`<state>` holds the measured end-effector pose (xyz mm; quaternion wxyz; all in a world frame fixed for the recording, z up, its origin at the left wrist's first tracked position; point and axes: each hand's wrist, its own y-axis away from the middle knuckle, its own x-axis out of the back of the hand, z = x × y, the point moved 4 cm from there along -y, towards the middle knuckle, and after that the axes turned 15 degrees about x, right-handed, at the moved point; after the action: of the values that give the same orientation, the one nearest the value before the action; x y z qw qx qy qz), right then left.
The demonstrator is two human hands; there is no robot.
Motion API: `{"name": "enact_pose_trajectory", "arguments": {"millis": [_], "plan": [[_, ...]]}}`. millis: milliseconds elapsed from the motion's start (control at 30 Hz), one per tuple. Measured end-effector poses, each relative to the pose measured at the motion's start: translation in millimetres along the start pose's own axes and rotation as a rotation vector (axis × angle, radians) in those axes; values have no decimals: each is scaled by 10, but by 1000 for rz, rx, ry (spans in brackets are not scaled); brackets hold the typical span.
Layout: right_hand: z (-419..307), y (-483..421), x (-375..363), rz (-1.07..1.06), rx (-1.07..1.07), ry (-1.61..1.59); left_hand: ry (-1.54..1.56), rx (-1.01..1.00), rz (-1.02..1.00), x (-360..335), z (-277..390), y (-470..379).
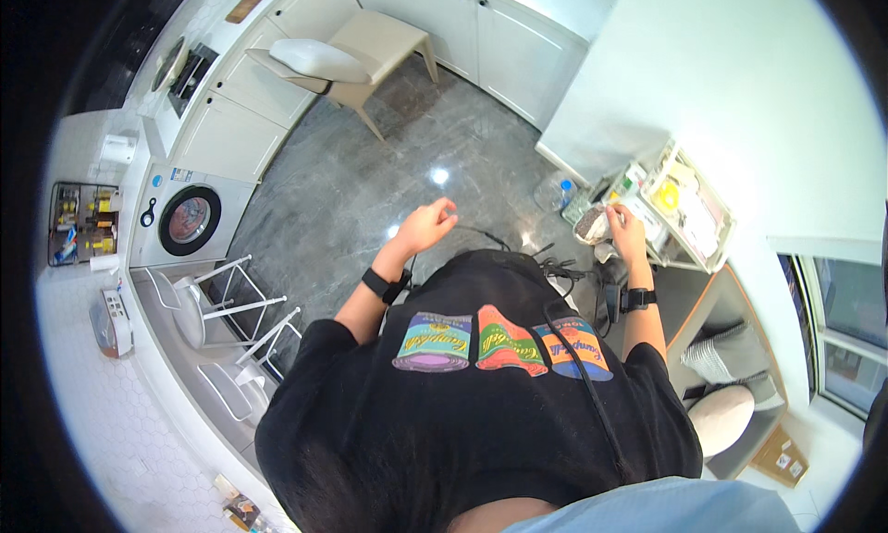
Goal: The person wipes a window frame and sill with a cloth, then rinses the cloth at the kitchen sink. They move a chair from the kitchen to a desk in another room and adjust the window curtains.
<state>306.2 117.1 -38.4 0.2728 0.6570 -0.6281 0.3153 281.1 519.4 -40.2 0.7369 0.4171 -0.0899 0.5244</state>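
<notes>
My right hand (626,235) pinches the top of a small plastic bag (592,226) that looks filled with dark grains. It hangs beside a white tiered storage rack (726,245), whose top tray holds a yellow item (667,195) and pale packets. My left hand (424,228) hovers over the grey floor, its fingers loosely curved and apart, with nothing seen in it. Left of the rack, a clear plastic bottle with a blue cap (566,185) is near the wall.
Black cables (565,269) lie on the floor close to my body. A beige chair (378,34) with a white cushion is ahead. White folding chairs (191,314) and a washing machine (191,217) line the left; a grey sofa (694,311) with cushions is at right.
</notes>
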Motion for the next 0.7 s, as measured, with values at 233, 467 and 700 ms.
{"name": "enact_pose_trajectory", "arguments": {"millis": [233, 467, 700], "plan": [[-963, -789, -214, 79, 148, -30, 61, 53, 171, 681, -492, 3], [-1179, -1675, -526, 60, 261, -166, 123, 13, 211, 1155, -284, -675], [-1239, -3073, -838, 62, 366, -146, 9, 60, 247, 1885, 90, -1565]]}}
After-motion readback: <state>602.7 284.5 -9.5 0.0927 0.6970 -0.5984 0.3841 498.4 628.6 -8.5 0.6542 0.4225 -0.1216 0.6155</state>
